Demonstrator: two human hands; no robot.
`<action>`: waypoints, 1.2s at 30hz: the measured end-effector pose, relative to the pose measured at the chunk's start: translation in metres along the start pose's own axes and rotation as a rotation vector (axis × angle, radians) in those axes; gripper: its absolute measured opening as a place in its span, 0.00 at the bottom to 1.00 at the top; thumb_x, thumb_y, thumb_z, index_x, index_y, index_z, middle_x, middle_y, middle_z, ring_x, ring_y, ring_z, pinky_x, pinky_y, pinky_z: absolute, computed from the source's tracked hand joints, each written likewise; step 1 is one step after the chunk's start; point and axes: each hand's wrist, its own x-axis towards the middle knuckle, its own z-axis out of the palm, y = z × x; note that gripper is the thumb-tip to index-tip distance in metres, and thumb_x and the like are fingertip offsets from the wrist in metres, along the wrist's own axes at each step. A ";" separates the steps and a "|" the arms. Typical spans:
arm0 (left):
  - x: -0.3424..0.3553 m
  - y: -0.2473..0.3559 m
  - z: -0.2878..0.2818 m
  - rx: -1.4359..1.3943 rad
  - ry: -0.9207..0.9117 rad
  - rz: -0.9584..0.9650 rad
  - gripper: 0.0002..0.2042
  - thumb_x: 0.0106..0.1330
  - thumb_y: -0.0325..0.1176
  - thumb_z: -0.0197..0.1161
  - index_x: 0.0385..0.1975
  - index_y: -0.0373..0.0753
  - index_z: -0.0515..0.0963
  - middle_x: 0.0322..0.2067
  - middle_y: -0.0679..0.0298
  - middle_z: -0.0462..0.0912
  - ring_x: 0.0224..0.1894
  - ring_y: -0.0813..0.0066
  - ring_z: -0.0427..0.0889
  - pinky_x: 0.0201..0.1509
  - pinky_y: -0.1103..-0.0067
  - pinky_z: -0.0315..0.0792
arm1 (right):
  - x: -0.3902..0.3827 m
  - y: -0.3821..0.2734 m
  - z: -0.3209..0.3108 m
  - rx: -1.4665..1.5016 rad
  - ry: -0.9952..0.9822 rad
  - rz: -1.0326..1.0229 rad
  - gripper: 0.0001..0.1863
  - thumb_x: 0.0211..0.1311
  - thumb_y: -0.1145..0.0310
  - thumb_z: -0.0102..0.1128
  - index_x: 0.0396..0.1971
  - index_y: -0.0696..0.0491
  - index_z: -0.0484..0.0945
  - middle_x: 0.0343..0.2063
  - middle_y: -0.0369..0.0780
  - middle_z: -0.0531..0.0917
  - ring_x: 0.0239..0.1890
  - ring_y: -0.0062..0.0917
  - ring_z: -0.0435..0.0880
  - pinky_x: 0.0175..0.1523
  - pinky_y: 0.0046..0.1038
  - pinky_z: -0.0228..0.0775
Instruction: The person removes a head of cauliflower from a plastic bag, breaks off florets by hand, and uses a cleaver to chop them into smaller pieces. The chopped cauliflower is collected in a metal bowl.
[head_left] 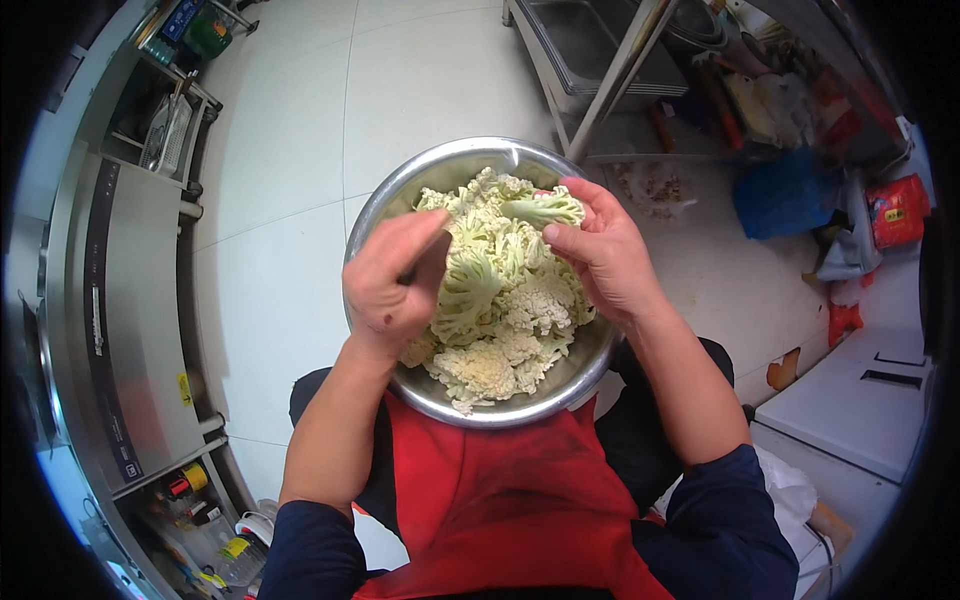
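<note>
A wide round metal bowl (365, 215) sits in front of me at my lap, heaped with pale cauliflower florets (480, 370). Over its right side, my right hand (605, 255) pinches a cauliflower floret (545, 208) between thumb and fingers, its light green stem pointing left. My left hand (392, 285) hovers above the bowl's left side with its fingers curled in. Whatever that hand may hold is hidden by the fingers. A large floret with a green branching stem (468, 290) lies on the heap between both hands.
A stainless steel cabinet (150, 330) runs along the left, with bottles (240, 560) on a low shelf. Metal trays (590, 45) rest on a rack at the upper right. A blue bag (785, 195) and a white appliance (850, 400) stand at the right.
</note>
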 end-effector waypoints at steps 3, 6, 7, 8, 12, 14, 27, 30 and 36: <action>-0.005 0.001 0.004 -0.038 -0.058 0.101 0.16 0.62 0.15 0.71 0.50 0.31 0.87 0.43 0.51 0.91 0.43 0.60 0.91 0.48 0.75 0.83 | -0.001 -0.006 -0.009 0.011 -0.047 0.062 0.30 0.72 0.75 0.68 0.70 0.58 0.69 0.59 0.43 0.85 0.60 0.29 0.84 0.68 0.29 0.76; -0.010 0.004 0.005 -0.053 -0.099 0.143 0.16 0.62 0.14 0.70 0.50 0.30 0.87 0.44 0.49 0.91 0.42 0.59 0.91 0.47 0.76 0.83 | -0.010 -0.013 -0.006 0.218 -0.116 0.126 0.29 0.75 0.71 0.66 0.72 0.56 0.69 0.58 0.43 0.85 0.60 0.28 0.85 0.68 0.31 0.77; -0.010 0.006 0.005 -0.052 -0.110 0.155 0.17 0.61 0.14 0.70 0.50 0.30 0.87 0.44 0.49 0.91 0.43 0.58 0.92 0.47 0.75 0.84 | -0.012 -0.015 -0.005 0.316 -0.138 0.144 0.29 0.76 0.70 0.65 0.73 0.55 0.68 0.57 0.43 0.85 0.60 0.28 0.85 0.68 0.31 0.77; -0.010 0.007 0.006 -0.032 -0.110 0.190 0.19 0.57 0.15 0.70 0.51 0.30 0.87 0.45 0.49 0.91 0.43 0.57 0.92 0.47 0.74 0.84 | -0.012 -0.016 -0.010 0.325 -0.174 0.146 0.30 0.76 0.69 0.64 0.74 0.55 0.67 0.59 0.43 0.84 0.60 0.28 0.85 0.69 0.32 0.77; -0.010 0.007 0.007 0.066 -0.119 0.342 0.26 0.45 0.19 0.70 0.50 0.34 0.88 0.46 0.51 0.92 0.36 0.61 0.91 0.38 0.75 0.83 | -0.005 -0.001 -0.025 0.237 -0.232 0.133 0.33 0.78 0.70 0.60 0.79 0.55 0.63 0.66 0.45 0.80 0.63 0.31 0.84 0.68 0.32 0.80; -0.009 0.011 0.006 0.123 -0.146 0.387 0.25 0.46 0.22 0.70 0.49 0.35 0.89 0.46 0.53 0.92 0.30 0.66 0.88 0.32 0.76 0.80 | 0.004 0.000 -0.030 0.324 -0.275 0.188 0.31 0.79 0.71 0.58 0.78 0.55 0.63 0.66 0.45 0.80 0.65 0.32 0.83 0.67 0.32 0.80; -0.016 0.015 0.007 0.125 -0.172 0.376 0.23 0.48 0.25 0.71 0.48 0.35 0.89 0.44 0.54 0.93 0.27 0.68 0.86 0.28 0.76 0.76 | 0.002 -0.003 -0.020 0.198 -0.209 0.228 0.31 0.79 0.75 0.57 0.78 0.55 0.65 0.66 0.43 0.81 0.58 0.25 0.87 0.63 0.30 0.82; -0.017 0.019 0.004 0.129 -0.236 0.340 0.19 0.53 0.24 0.73 0.48 0.33 0.89 0.44 0.51 0.93 0.35 0.63 0.91 0.33 0.75 0.79 | 0.001 -0.003 -0.022 0.165 -0.210 0.198 0.32 0.78 0.75 0.59 0.79 0.56 0.64 0.65 0.43 0.82 0.57 0.24 0.88 0.62 0.29 0.83; -0.020 0.018 0.005 0.134 -0.229 0.338 0.20 0.52 0.23 0.72 0.49 0.34 0.89 0.45 0.52 0.93 0.33 0.63 0.90 0.32 0.75 0.78 | 0.001 -0.003 -0.026 0.174 -0.221 0.186 0.32 0.78 0.75 0.60 0.78 0.58 0.64 0.64 0.44 0.82 0.55 0.24 0.89 0.59 0.27 0.85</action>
